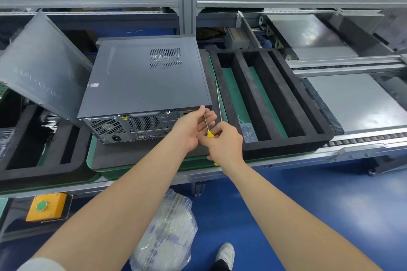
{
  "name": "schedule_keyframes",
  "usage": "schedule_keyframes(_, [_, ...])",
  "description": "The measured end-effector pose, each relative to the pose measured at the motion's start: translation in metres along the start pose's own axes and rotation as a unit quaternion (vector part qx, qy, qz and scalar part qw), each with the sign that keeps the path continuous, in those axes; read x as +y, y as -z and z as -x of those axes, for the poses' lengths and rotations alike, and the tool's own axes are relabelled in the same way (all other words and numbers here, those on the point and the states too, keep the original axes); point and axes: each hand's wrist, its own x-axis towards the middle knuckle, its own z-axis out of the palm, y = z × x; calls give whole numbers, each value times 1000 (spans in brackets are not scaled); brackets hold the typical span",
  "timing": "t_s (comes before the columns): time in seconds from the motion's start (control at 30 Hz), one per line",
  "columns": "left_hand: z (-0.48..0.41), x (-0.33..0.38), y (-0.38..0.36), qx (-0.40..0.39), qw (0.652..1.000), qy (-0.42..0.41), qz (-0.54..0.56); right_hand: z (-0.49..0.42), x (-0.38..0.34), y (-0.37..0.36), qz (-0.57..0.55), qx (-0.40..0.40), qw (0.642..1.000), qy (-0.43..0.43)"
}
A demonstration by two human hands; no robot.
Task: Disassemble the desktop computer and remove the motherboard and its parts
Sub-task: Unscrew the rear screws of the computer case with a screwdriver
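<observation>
Two hands meet at the rear right corner of the computer (143,81), which lies on its side in the middle of the tabletop (154,179), its back panel with fan grilles and ports turned toward the front edge. The case is sheet steel: stiff, probably heavy, and smooth enough to slide on its mat if pushed. It is best taken by its long side edges or the rear frame rather than the vented lid, which may flex. Its folded edges could be sharp once the lid comes off.

The right hand (224,141) wraps the yellow handle of a screwdriver (209,134), wrist bent slightly and forearm reaching in from the front edge. The thin shaft runs up to the top rear edge of the case. The left hand (193,125) lies palm-up beside it. Its thumb and forefinger pinch the shaft near the tip and the other fingers are loosely spread beneath. The screw itself is hidden behind the fingertips.

A black foam tray (251,94) sits just beside the case toward the right edge.
</observation>
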Motion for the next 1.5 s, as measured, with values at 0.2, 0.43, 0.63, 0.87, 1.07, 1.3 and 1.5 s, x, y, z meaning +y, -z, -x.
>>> schedule_keyframes(0.2, [4,-5,0,7,1000,-9,17,4,7,2,10,-6,1000,19])
schedule_keyframes(0.43, [16,0,28,61,993,-67,80,19,9,-6,-41,-108,993,25])
schedule_keyframes(0.63, [36,19,83,122,964,-100,213,30,-19,-39,-116,-234,965,-5])
schedule_keyframes(0.87, [50,41,142,86,975,-92,184,44,-56,-91,-151,-338,928,-34])
schedule_keyframes(1.07, [49,66,180,20,980,-89,176,52,-79,-136,-166,-297,938,-65])
schedule_keyframes(1.3, [44,90,203,-59,992,-40,109,57,-90,-166,-170,-224,957,-77])
schedule_keyframes(1.5, [45,95,206,-79,996,-22,47,62,-88,-176,-184,-182,962,-90])
